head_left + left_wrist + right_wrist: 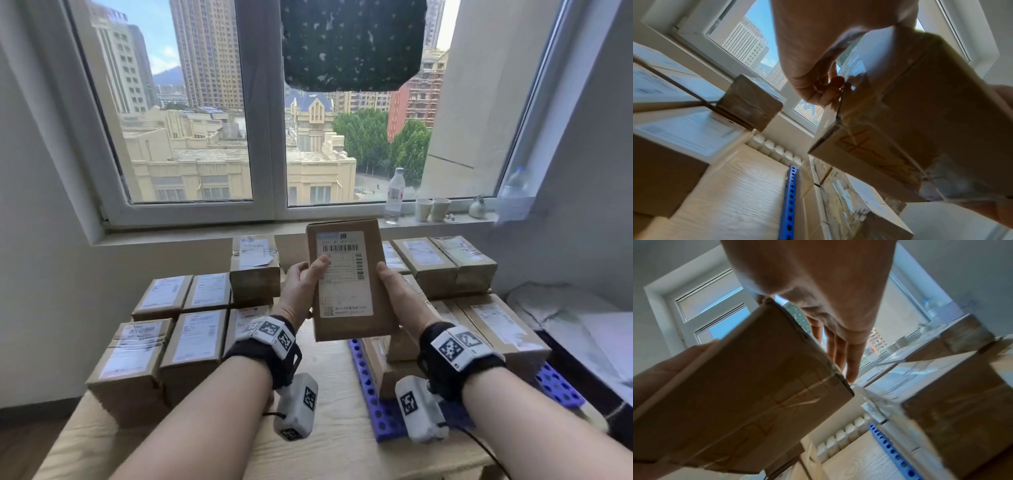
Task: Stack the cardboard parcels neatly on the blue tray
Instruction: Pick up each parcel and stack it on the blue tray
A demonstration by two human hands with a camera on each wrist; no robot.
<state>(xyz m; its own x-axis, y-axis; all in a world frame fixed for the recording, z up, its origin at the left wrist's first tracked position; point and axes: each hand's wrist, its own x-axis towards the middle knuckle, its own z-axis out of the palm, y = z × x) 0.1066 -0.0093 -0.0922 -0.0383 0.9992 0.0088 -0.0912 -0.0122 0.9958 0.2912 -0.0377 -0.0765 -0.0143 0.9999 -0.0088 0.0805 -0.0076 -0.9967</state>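
Both my hands hold one cardboard parcel (346,274) upright above the table, its white shipping label facing me. My left hand (308,274) grips its left edge, thumb on the label and fingers behind. On the right edge is my right hand (387,274), thumb on the front. In the right wrist view the right hand's (838,345) fingers run straight behind the parcel (746,394). The parcel's taped underside (900,129) carries red writing. The blue perforated tray (363,373) lies below and to the right, with several parcels (496,325) stacked on it.
Several labelled parcels (171,335) stand in rows on the left of the wooden table (329,428). A water bottle (395,195), two paper cups (431,209) and a small pot (478,207) sit on the window sill. White crumpled material (582,325) lies at the right.
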